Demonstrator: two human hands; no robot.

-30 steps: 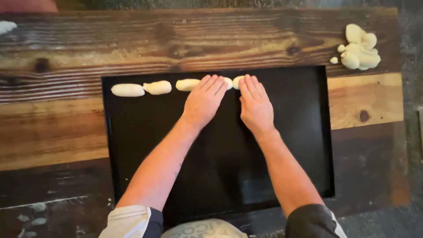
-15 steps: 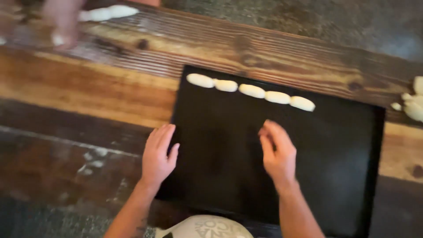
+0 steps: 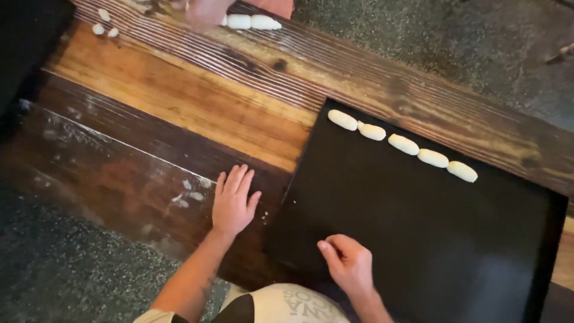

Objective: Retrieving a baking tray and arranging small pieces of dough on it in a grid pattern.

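Nearest, the right hand [image 3: 348, 263] rests on the flat black baking tray [image 3: 418, 239], fingers curled narrow, holding nothing. The left hand [image 3: 233, 200] lies flat, fingers spread wide, on the dark wooden counter [image 3: 149, 119] just left of the tray; steadying there keeps the tray from sliding. Farther off, five pale oblong dough pieces [image 3: 403, 144] line the tray's far edge. Half a second ago both hands were on the tray.

black tray [image 3: 418, 239] cut off lower right, blurred hand [image 3: 206, 11] at top
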